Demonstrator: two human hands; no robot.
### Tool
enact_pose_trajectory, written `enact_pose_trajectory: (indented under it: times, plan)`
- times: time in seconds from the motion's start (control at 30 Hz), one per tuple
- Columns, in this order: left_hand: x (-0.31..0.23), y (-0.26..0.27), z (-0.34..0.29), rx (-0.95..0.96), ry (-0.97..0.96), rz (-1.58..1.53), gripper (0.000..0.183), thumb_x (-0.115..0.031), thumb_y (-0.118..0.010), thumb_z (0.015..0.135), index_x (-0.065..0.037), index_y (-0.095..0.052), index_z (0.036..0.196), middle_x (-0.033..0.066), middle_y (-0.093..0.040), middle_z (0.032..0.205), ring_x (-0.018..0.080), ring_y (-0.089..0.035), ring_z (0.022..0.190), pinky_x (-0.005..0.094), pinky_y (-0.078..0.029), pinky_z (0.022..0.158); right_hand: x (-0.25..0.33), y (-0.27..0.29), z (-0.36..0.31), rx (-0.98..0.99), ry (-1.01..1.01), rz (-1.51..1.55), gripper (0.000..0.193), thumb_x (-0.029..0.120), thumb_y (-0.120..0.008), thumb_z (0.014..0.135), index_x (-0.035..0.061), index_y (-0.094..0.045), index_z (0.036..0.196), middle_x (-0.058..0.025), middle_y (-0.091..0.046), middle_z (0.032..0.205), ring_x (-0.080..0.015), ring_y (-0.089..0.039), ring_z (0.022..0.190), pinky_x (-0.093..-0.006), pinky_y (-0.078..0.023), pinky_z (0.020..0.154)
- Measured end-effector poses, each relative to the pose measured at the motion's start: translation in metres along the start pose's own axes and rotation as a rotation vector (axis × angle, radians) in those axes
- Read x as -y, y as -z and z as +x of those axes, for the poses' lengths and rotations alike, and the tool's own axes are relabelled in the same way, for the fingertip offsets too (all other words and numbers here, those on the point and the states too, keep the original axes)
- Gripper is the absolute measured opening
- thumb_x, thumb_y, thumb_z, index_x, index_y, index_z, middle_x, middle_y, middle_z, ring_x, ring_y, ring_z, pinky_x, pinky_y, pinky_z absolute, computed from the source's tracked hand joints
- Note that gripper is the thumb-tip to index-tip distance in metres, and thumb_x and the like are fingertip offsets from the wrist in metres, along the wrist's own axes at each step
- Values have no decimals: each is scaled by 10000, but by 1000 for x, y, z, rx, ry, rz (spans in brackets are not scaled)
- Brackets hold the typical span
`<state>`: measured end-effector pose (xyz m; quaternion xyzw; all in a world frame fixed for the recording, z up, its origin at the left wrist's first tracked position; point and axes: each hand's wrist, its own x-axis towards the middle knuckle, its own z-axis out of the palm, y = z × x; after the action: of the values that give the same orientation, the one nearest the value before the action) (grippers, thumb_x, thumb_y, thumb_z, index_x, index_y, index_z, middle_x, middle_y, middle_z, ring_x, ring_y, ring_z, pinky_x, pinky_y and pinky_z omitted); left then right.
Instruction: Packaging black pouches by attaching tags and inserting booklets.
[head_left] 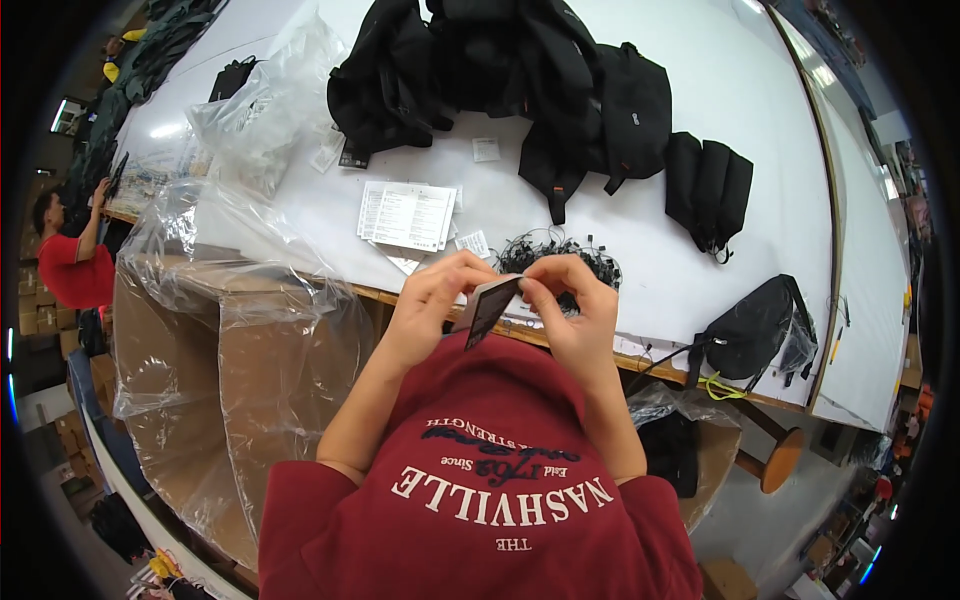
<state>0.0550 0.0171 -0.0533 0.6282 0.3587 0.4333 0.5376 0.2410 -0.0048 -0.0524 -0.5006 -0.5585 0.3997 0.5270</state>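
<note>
Both my hands are raised close together over the table's near edge, holding one small dark card tag (490,308) between them. My left hand (430,300) pinches its left side with thumb and fingers. My right hand (572,300) grips its upper right corner. Just behind the hands lies a tangle of thin black strings (590,262) on the white table (700,230). Printed white paper sheets (407,214) lie to the left of the strings.
A heap of black bags (500,70) fills the table's far middle, with rolled black pouches (708,188) to its right and a bagged black pouch (755,328) near the right edge. Clear plastic-lined cardboard boxes (250,350) stand at my left. Another person in red (75,265) is at far left.
</note>
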Motion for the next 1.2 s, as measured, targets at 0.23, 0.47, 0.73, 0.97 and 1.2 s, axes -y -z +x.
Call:
enact_pose_trajectory:
  times: [0.23,0.47,0.73,0.97,1.2]
  plan:
    - [24,-3,10,206,361,-360,102,-135,-573,938,-37,-547,953,-25,-542,837,23,-494,755,184,-400,670,-5,6,2,182,-40,-84,72,0,-665,815,-9,-602,849,-39,-615,708,-83,-574,593,-209,-453,568]
    - [33,-7,40,105,218,-282,100,-133,-588,922,-36,-571,936,-1,-580,812,53,-497,648,201,-419,599,-22,12,0,372,-406,333,148,163,-564,949,19,-531,936,22,-544,617,-27,-466,521,-191,-351,469]
    - [107,30,176,-327,-312,1016,264,-135,-685,801,-45,-598,1033,81,-523,1076,237,-568,807,306,-493,714,-28,19,-7,262,-451,389,121,135,-626,906,39,-575,852,44,-497,588,-8,-420,498,-179,-291,438]
    - [79,15,169,-196,-575,1061,173,-134,-714,766,-41,-631,886,42,-566,948,211,-561,777,334,-475,675,-35,26,-9,130,-469,338,110,143,-671,869,34,-683,886,51,-504,554,-5,-420,486,-177,-294,439]
    - [47,-2,168,17,-727,906,186,-120,-744,730,-30,-606,816,37,-581,893,217,-541,765,331,-467,667,-45,25,-7,-53,-419,179,109,136,-691,851,29,-694,874,64,-492,550,-3,-396,479,-180,-276,441]
